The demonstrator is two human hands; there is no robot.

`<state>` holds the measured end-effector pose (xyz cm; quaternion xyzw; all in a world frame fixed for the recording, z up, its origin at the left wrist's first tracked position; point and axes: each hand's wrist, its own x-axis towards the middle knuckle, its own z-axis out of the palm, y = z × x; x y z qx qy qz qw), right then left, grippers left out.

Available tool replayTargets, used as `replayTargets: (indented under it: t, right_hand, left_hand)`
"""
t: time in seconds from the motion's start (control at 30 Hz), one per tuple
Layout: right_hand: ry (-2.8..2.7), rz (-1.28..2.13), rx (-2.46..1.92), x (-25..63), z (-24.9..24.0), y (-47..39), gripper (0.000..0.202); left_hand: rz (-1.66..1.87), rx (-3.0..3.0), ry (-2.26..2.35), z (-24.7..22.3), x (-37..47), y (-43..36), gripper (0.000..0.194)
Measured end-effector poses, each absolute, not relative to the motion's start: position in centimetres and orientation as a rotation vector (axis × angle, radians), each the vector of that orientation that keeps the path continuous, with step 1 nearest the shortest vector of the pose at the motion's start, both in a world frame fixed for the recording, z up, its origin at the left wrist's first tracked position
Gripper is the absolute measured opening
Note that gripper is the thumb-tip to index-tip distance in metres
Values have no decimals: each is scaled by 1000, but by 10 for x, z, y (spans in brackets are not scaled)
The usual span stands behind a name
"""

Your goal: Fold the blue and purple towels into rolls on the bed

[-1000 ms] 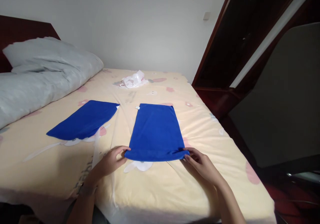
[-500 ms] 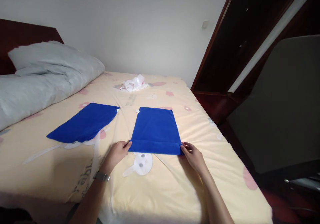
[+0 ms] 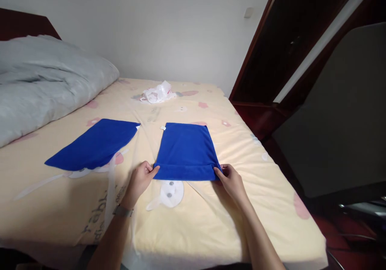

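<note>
A blue cloth (image 3: 187, 147) lies flat on the bed, its near edge turned over into a narrow fold. My left hand (image 3: 141, 181) pinches the left end of that fold between thumb and fingers; a watch band circles the wrist. At the right end, my right hand (image 3: 229, 181) grips the fold with the thumb on top. A small white tag sticks out at the cloth's far left corner. Another blue cloth (image 3: 96, 145) is spread to the left, apart from both hands, with a white tag at its right corner.
The bed's patterned yellow sheet (image 3: 181, 229) lies under both cloths. A crumpled white plastic bag (image 3: 159, 92) rests farther back. A grey quilt (image 3: 54, 81) is heaped at the left by the dark headboard (image 3: 24, 24). Dark wooden furniture (image 3: 256, 69) stands beyond the bed's right edge.
My right thumb has shifted inward onto the top of the fold's right end. The left hand keeps its pinch. The view has tilted slightly, so the scene sits higher in the picture.
</note>
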<state>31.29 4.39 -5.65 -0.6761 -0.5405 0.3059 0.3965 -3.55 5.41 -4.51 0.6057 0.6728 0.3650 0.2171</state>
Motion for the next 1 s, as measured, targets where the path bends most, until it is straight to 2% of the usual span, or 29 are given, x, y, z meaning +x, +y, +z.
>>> replayTargets:
  t: [0.1, 0.23, 0.33, 0.43, 0.5, 0.53, 0.6, 0.63, 0.7, 0.83, 1.0]
  right_hand:
    - [-1364, 777, -1671, 316, -52, 35, 38]
    - [-1532, 832, -1817, 325, -51, 18, 32]
    - [-1717, 659, -2002, 330, -47, 5, 29]
    - [-1861, 404, -1823, 335, -39, -5, 30]
    - [-1985, 474, -1579, 338, -34, -8, 27]
    - [-2035, 559, -1483, 339, -33, -9, 28]
    - [-2091, 692, -1395, 340, -34, -9, 40]
    - [-2093, 721, -1394, 340, -36, -8, 46]
    - [-2039, 733, -1432, 341, -41, -5, 47]
    - [-1775, 891, -1491, 341, -49, 5, 34]
    - [-1580, 868, -1594, 334, -52, 25, 37]
  left_hand:
    - [997, 1683, 1827, -41, -37, 48, 38]
    - [721, 1786, 1803, -37, -43, 34, 38]
    - [559, 1885, 1838, -30, -52, 26, 39]
    - [704, 1985, 1820, -20, -65, 23, 31]
    - [740, 2093, 1635, -14, -73, 22, 15]
    - [691, 2145, 1505, -13, -75, 22, 19]
    - [552, 2208, 1296, -16, -78, 21, 43]
    - [510, 2220, 1250, -19, -79, 22, 48]
    - [520, 2215, 1252, -25, -78, 23, 46]
    - [615, 2072, 1334, -32, -76, 28, 32]
    - [718, 1845, 1586, -39, -67, 37, 38]
